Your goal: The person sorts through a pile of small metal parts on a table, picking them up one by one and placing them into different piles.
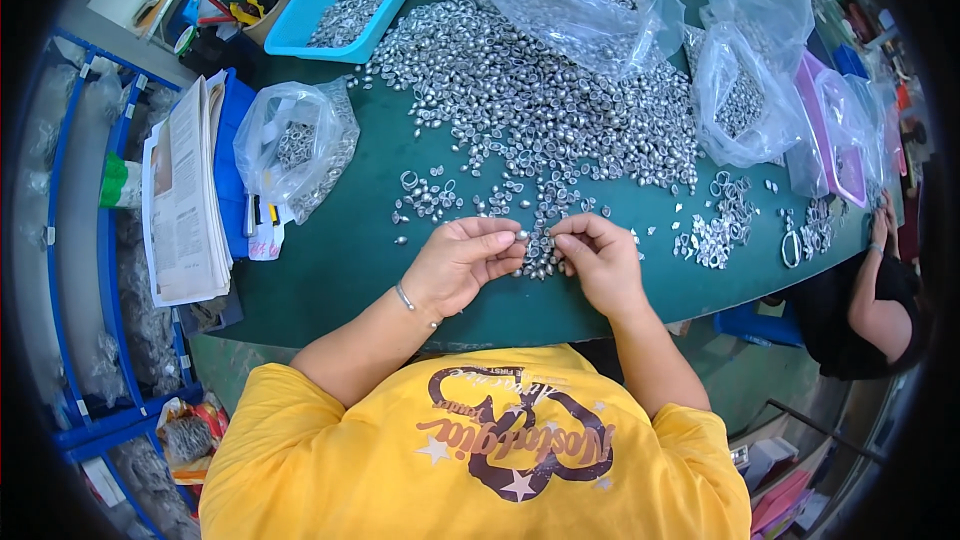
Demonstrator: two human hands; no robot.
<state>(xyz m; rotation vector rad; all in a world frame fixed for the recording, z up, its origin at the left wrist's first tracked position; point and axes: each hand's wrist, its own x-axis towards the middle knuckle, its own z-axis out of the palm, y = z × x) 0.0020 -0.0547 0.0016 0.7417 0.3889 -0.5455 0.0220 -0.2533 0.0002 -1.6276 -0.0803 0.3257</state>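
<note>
My left hand (468,258) pinches a small rounded silver metal piece (521,235) between thumb and forefinger. Close by on the right, the thumb and forefinger of my right hand (602,262) are pressed together; whatever they hold is too small to make out. Several more silver pieces (540,262) lie on the green tabletop (380,285) between and under my hands. Just beyond my fingers spreads a big heap of similar pieces (520,90), some domed and some like open rings. A small cluster of ring-like pieces (428,197) sits left of the heap.
Beyond the heap are a turquoise tray (285,35) and clear plastic bags of metal parts (740,105). Another bag (300,145) and stacked papers (185,195) stand at left. On the right are small flat parts (715,235), a pink tray (815,120) and another person's arm (870,290).
</note>
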